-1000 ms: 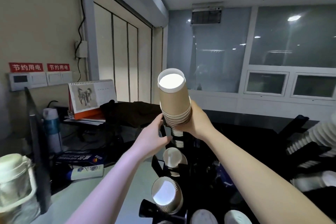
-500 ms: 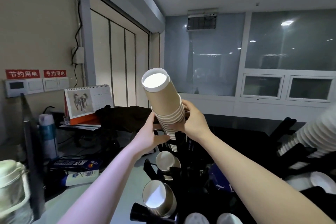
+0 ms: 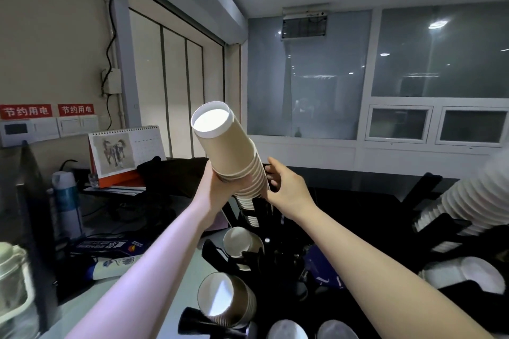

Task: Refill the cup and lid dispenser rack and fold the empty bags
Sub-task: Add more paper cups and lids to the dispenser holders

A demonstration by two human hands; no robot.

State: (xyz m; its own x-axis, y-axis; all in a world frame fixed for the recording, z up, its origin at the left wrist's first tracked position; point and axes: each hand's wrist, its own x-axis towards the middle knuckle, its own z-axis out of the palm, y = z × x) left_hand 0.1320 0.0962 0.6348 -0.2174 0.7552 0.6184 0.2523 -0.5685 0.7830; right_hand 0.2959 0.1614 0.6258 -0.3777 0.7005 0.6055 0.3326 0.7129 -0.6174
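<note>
A tall stack of brown paper cups (image 3: 224, 151) leans up and to the left, its white open mouth facing me. The stack's lower end sits in the top slot of the black dispenser rack (image 3: 261, 215). My left hand (image 3: 216, 183) grips the stack from the left, low on its ribbed rims. On the stack's right side my right hand (image 3: 286, 187) holds on with curled thumb and fingers. Lower slots of the rack hold more brown cups (image 3: 227, 300). White lids (image 3: 468, 201) fill the rack's right side.
A desk calendar (image 3: 124, 154), a black bag (image 3: 170, 173) and a blue spray can (image 3: 66, 201) stand at the left by the wall. A glass jar (image 3: 13, 283) is at the bottom left. A blue packet (image 3: 110, 246) and a tube (image 3: 115, 267) lie on the counter.
The cup stack has tipped further to the left. My left hand has risen from the rack onto the stack. My right hand has slipped from round the stack to its right side.
</note>
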